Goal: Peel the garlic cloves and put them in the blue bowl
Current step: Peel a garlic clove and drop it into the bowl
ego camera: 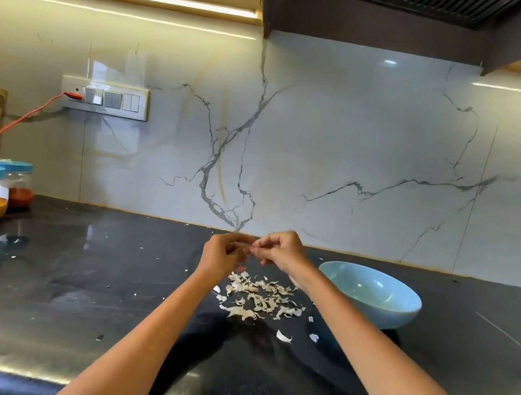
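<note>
Glossy dark stone countertop [77, 272]

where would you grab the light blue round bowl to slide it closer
Pinch the near right rim of the light blue round bowl, coming from the right: its mouth faces up, that edge is bare, and the right hand and forearm cross its left side.

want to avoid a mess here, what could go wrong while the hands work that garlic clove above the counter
1. Both hands, left hand and right hand, pinch the small garlic clove in mid-air over the pile of skins; if it slips, it may land among them.
2. The blue bowl sits close behind the right forearm, so a careless reach could nudge it.
3. Loose skins already lie scattered across the dark counter and may spread further.
</note>
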